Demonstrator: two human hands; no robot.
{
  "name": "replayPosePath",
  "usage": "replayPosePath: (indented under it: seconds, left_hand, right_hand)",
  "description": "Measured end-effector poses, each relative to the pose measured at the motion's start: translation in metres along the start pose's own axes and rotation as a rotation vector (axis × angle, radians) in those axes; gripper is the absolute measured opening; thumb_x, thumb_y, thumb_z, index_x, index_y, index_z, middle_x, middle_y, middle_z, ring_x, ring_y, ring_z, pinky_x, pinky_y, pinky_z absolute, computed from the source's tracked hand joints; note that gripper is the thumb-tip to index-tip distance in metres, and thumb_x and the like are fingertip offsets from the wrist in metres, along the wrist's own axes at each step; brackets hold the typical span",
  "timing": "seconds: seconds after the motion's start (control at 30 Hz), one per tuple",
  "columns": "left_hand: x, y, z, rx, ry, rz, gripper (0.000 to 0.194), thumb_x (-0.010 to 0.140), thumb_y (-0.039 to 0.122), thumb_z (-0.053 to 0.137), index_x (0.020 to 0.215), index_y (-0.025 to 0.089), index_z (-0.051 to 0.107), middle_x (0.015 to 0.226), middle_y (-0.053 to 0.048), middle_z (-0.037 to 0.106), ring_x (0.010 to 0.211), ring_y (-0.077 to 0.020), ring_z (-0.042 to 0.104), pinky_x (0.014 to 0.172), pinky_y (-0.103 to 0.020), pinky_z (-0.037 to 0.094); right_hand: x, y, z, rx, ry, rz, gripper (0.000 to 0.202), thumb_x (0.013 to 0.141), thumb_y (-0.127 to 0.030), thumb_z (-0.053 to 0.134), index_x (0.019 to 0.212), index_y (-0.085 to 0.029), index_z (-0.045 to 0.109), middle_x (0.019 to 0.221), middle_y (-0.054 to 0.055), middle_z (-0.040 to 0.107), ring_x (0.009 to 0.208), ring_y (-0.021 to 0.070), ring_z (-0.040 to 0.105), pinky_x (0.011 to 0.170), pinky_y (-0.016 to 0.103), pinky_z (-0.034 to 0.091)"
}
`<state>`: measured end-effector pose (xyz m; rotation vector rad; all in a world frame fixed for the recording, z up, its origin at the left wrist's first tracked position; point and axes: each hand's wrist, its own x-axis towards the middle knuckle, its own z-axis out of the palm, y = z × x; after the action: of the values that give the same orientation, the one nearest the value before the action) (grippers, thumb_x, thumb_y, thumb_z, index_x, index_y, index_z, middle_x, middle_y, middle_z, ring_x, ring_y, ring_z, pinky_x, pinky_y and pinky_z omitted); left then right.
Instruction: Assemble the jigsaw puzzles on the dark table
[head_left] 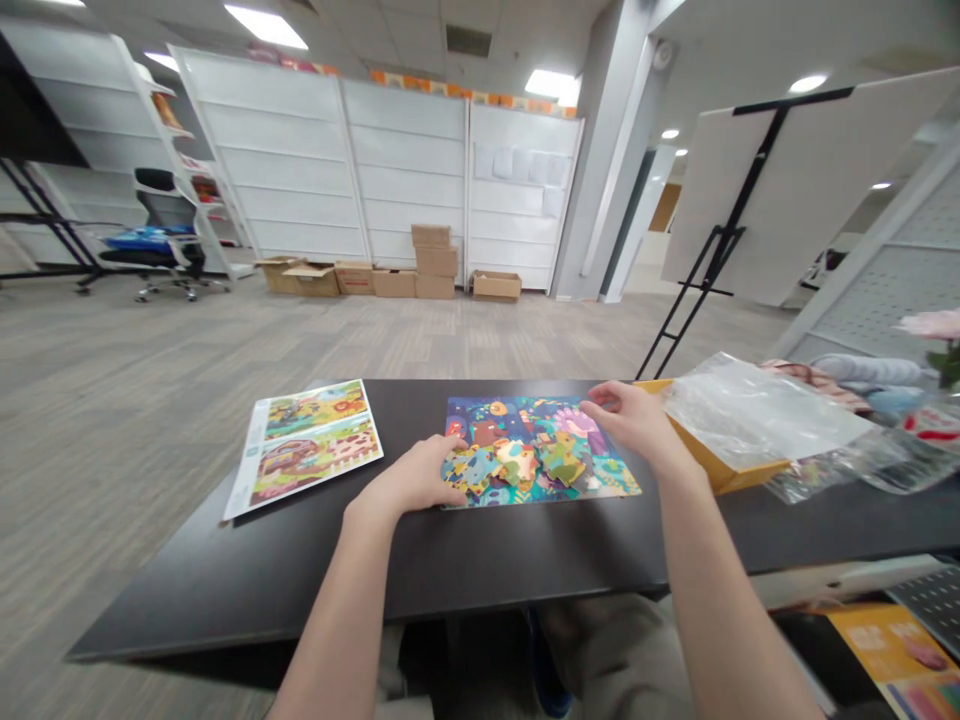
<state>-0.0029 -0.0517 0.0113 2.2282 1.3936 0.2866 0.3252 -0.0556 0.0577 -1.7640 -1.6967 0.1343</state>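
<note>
A colourful picture board (615, 478) with a dark blue animal scene lies flat on the black table. Several loose jigsaw puzzle pieces (517, 462) are heaped across its middle and left. My left hand (426, 474) rests at the board's left edge, thumb and fingers apart around the leftmost pieces, with nothing visibly gripped. Over the board's upper right corner, my right hand (628, 418) hovers or lightly touches; its fingers are bent, thumb and forefinger apart, and no piece shows between them. I cannot tell whether its fingertips touch the board.
A printed picture sheet (315, 443) lies at the table's left. On the right stand a yellow box (724, 478) with clear plastic wrapping (757, 410) and more plastic bags (847, 465). Beyond the table are a whiteboard stand (720, 255), cardboard boxes (394, 283) and an office chair (161, 235).
</note>
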Motion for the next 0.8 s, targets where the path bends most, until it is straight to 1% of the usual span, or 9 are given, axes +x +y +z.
replayPosePath:
  seconds: [0.1, 0.17, 0.23, 0.3, 0.4, 0.53, 0.63, 0.8]
  left_hand:
    - [0.001, -0.006, 0.0, -0.005, 0.023, 0.002, 0.072, 0.065, 0.031, 0.08, 0.133, 0.02, 0.06, 0.136, -0.014, 0.062, 0.125, -0.0329, 0.059, 0.106, -0.04, 0.045]
    - [0.001, -0.011, 0.0, -0.022, 0.036, 0.017, 0.07, 0.064, 0.033, 0.081, 0.131, 0.022, 0.062, 0.135, -0.012, 0.062, 0.124, -0.0321, 0.059, 0.106, -0.04, 0.045]
    - [0.002, -0.014, 0.0, -0.038, 0.045, 0.022, 0.07, 0.063, 0.036, 0.082, 0.129, 0.023, 0.063, 0.134, -0.011, 0.063, 0.124, -0.032, 0.06, 0.106, -0.039, 0.046]
    - [0.003, -0.016, 0.001, -0.052, 0.053, 0.014, 0.069, 0.062, 0.038, 0.083, 0.127, 0.023, 0.064, 0.133, -0.011, 0.064, 0.124, -0.0323, 0.06, 0.106, -0.039, 0.046]
    - [0.002, -0.017, 0.001, -0.066, 0.064, 0.021, 0.064, 0.064, 0.036, 0.081, 0.125, 0.023, 0.065, 0.132, -0.01, 0.065, 0.123, -0.0321, 0.061, 0.105, -0.039, 0.046]
    - [0.001, -0.017, 0.002, -0.064, 0.091, 0.024, 0.057, 0.065, 0.029, 0.075, 0.121, 0.024, 0.067, 0.128, -0.008, 0.067, 0.118, -0.0311, 0.063, 0.103, -0.039, 0.047]
    - [-0.001, -0.015, 0.0, -0.068, 0.094, 0.016, 0.055, 0.064, 0.025, 0.072, 0.119, 0.024, 0.068, 0.124, -0.007, 0.069, 0.114, -0.0303, 0.065, 0.101, -0.038, 0.048]
    - [-0.01, -0.016, -0.009, -0.072, 0.104, -0.026, 0.051, 0.063, 0.028, 0.073, 0.114, 0.025, 0.07, 0.119, -0.006, 0.072, 0.11, -0.0311, 0.067, 0.099, -0.04, 0.049]
  right_hand:
    - [-0.005, 0.015, 0.023, 0.043, -0.003, 0.041, 0.026, 0.081, -0.042, 0.064, 0.086, -0.02, 0.074, 0.083, 0.006, 0.077, 0.076, 0.022, 0.072, 0.072, 0.032, 0.053]
    - [-0.009, 0.029, 0.033, 0.026, 0.029, 0.075, 0.026, 0.081, -0.044, 0.063, 0.083, -0.021, 0.075, 0.081, 0.007, 0.078, 0.075, 0.0235, 0.072, 0.071, 0.034, 0.053]
    - [-0.012, 0.041, 0.037, 0.024, 0.017, 0.088, 0.025, 0.08, -0.043, 0.063, 0.083, -0.021, 0.075, 0.08, 0.007, 0.078, 0.075, 0.0245, 0.073, 0.072, 0.036, 0.054]
    - [-0.013, 0.047, 0.036, 0.045, -0.019, 0.086, 0.026, 0.081, -0.044, 0.063, 0.084, -0.021, 0.074, 0.081, 0.007, 0.078, 0.075, 0.0244, 0.073, 0.072, 0.036, 0.055]
    - [-0.015, 0.04, 0.032, 0.043, -0.024, 0.076, 0.026, 0.082, -0.045, 0.063, 0.085, -0.021, 0.075, 0.083, 0.007, 0.078, 0.074, 0.024, 0.073, 0.072, 0.036, 0.055]
    - [-0.017, 0.017, 0.031, 0.082, -0.016, 0.065, 0.026, 0.082, -0.044, 0.063, 0.086, -0.022, 0.075, 0.083, 0.007, 0.078, 0.074, 0.0236, 0.073, 0.069, 0.034, 0.054]
    - [-0.018, 0.005, 0.036, 0.108, -0.035, 0.039, 0.025, 0.083, -0.043, 0.062, 0.087, -0.022, 0.075, 0.08, 0.006, 0.077, 0.071, 0.0229, 0.072, 0.067, 0.034, 0.053]
    - [-0.019, -0.007, 0.05, 0.066, -0.104, -0.028, 0.018, 0.085, -0.037, 0.061, 0.085, -0.023, 0.072, 0.081, 0.004, 0.077, 0.07, 0.0222, 0.071, 0.067, 0.034, 0.051]
